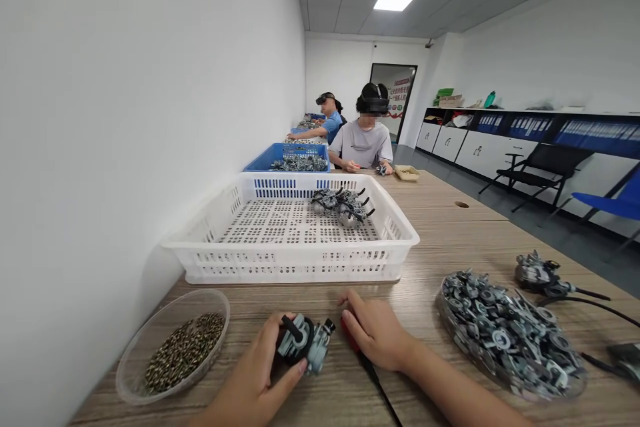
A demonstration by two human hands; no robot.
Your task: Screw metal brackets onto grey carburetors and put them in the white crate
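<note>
In my left hand (265, 373) is a grey metal carburetor (304, 343) with a black hose, held low above the wooden table between thumb and fingers. To its right, my right hand (377, 330) is closed over a red electric screwdriver (350, 335), most of which the hand hides; its black cord trails toward the front edge. On the left stands a clear bowl of small brass-coloured screws (185, 350). An oval clear tray of grey metal lever parts (505, 333) lies to the right of my right hand.
A white perforated basket (295, 253) holds several carburetors (345, 205) ahead of me. Another carburetor (540, 275) and black cables lie at the right. Beyond are a blue crate (260, 157), a seated person (365, 140) and another person (331, 123). A wall borders the left.
</note>
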